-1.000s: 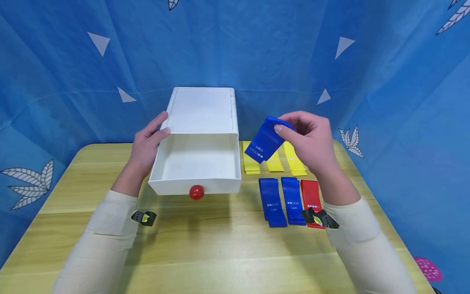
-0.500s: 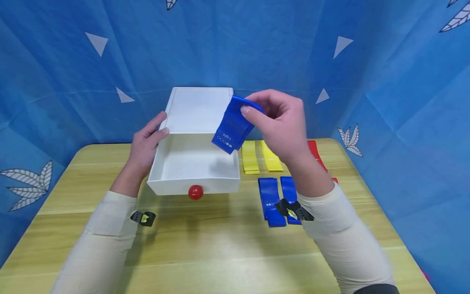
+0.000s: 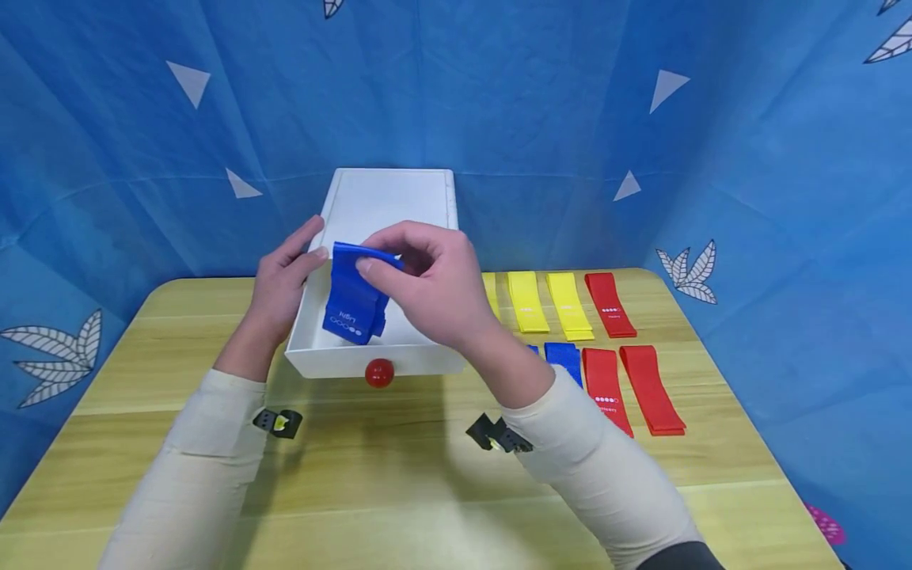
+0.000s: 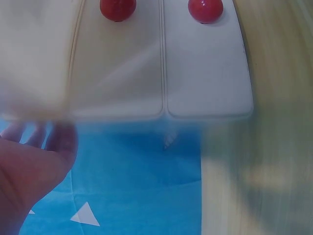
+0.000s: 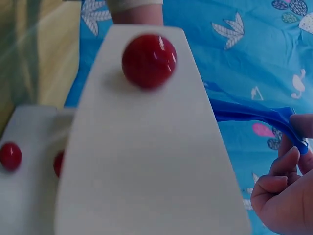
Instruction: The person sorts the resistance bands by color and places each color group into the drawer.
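Note:
My right hand [image 3: 435, 293] pinches a folded blue resistance band [image 3: 352, 297] marked "Light" between thumb and fingers. The band hangs over the pulled-out top drawer [image 3: 378, 360], its lower end within the drawer's outline. In the right wrist view, the drawer's white front with its red knob [image 5: 149, 61] fills the middle, and the blue band [image 5: 254, 113] stretches from the fingers behind it. My left hand [image 3: 281, 281] rests its straight fingers and thumb against the left side of the white drawer cabinet [image 3: 392, 198]. In the left wrist view, that hand [image 4: 36, 164] lies along the cabinet's side.
Right of the cabinet lie folded yellow bands [image 3: 527, 301], red bands [image 3: 651, 388] and blue bands [image 3: 563, 358] in two rows; my right forearm covers some of them. Lower drawers with red knobs [image 4: 205, 10] are closed. A blue curtain [image 3: 556, 119] backs the wooden table [image 3: 321, 491].
My right hand has carried the blue band left from above the yellow bands, past the cabinet top, and down to the open drawer. The left hand has stayed on the cabinet.

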The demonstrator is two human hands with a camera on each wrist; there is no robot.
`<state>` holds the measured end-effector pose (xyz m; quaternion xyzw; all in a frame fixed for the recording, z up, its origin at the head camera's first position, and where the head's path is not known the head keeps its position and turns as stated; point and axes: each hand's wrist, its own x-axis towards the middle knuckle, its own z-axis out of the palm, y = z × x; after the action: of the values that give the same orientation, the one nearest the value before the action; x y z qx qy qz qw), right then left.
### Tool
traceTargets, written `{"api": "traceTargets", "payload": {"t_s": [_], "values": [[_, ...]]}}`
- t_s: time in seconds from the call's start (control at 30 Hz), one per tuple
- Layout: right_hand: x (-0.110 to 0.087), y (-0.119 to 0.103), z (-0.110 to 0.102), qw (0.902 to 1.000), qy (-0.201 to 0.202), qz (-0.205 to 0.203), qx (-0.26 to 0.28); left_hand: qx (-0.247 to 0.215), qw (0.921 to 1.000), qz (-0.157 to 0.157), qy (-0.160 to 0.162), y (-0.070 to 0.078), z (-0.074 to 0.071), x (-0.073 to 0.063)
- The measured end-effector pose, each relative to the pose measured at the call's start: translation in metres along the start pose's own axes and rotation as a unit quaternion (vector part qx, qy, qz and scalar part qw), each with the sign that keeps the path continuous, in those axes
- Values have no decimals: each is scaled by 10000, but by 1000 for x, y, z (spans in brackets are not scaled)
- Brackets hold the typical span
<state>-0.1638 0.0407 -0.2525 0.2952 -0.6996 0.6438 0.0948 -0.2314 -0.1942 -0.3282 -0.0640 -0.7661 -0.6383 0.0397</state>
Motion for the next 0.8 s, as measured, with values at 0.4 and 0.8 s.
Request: {"api": "traceTargets", "payload": {"t_s": [0.4, 0.8], "values": [[-7, 24, 16, 9955, 162, 623, -694, 151, 9999, -49, -5, 0, 0, -1], [-2, 30, 5, 9734, 52, 1262, -1913, 242, 9997, -16, 64, -1, -1, -1]]}}
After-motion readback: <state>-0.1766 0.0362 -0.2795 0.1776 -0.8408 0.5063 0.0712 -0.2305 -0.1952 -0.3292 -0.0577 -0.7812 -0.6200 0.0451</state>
